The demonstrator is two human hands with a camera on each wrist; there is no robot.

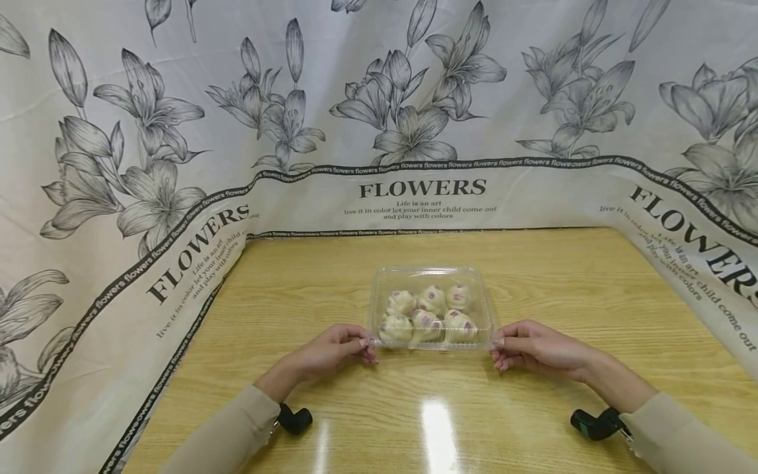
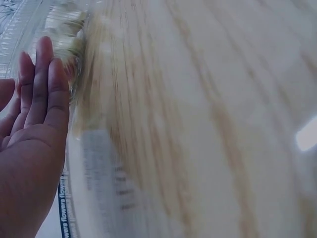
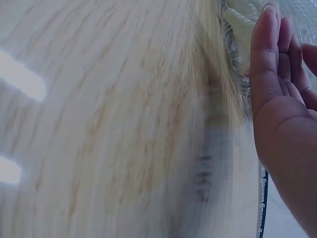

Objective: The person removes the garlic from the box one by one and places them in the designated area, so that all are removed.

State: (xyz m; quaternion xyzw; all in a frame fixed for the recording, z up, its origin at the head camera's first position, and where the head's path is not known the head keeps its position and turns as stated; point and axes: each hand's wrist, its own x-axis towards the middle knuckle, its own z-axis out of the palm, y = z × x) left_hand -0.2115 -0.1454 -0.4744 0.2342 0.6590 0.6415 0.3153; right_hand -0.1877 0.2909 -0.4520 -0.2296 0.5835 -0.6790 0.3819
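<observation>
A clear plastic food container [image 1: 431,273] with a transparent lid lies in the middle of the head view. Inside it, in two rows, are several pale, rounded buns [image 1: 426,322] with purple patches. My left hand [image 1: 328,352] pinches the container's near left corner between thumb and fingers. At the near right corner my right hand [image 1: 541,350] pinches it in the same way. In the left wrist view, the left fingers [image 2: 58,94] reach to the container's edge; the right fingers [image 3: 265,64] do so in the right wrist view. Whether the container touches the tabletop is hard to tell.
The wooden table [image 1: 296,283] has bright glare near its front. A floral cloth [image 1: 414,131] hangs behind it and along both sides, with printed lettering. Small black devices [image 1: 294,419] sit on both wrists by the beige sleeves [image 1: 231,434].
</observation>
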